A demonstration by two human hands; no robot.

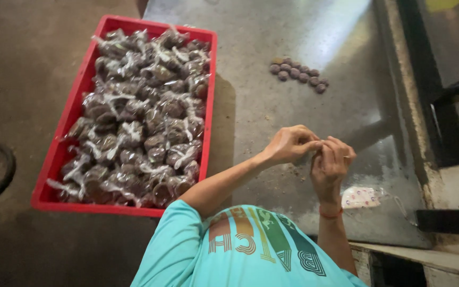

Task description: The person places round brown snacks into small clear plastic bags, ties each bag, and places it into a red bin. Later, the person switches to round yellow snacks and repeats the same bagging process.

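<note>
Left hand (pixel 289 144): raised over the metal counter (pixel 272 106), fingers curled, fingertips pinched together and meeting those of the other hand. Whatever sits in the pinch is too small and too hidden to identify.
Right hand (pixel 329 165): raised just beside the left, fingers bent inward, tips touching the left fingertips. Cannot tell if anything is clamped between them. An orange band (pixel 330 214) circles the wrist.
Hands, relation: together, touching at the fingertips, above the near half of the counter, toward its right edge.
Red tray (pixel 55 154): rectangular, plastic, on the counter's left side, set at a slight angle; its near right corner lies close to the person's left forearm.
Tray contents: filled with small clear bags (pixel 144 117) of dark brown pieces, each bag tied at the neck, heaped to rim height.
Brown balls (pixel 299 73): a small cluster of round dark pieces, loose on the bare counter toward its far right, well apart from the hands and from the tray.
Patterned cloth piece (pixel 361 197): pale with small coloured spots, flat on the counter near the near right edge, just beyond the right wrist.
Counter surface: grey, glossy, with scattered crumbs around the hands.
Clothing: turquoise shirt (pixel 240 250) with striped print at the frame's lower edge.
</note>
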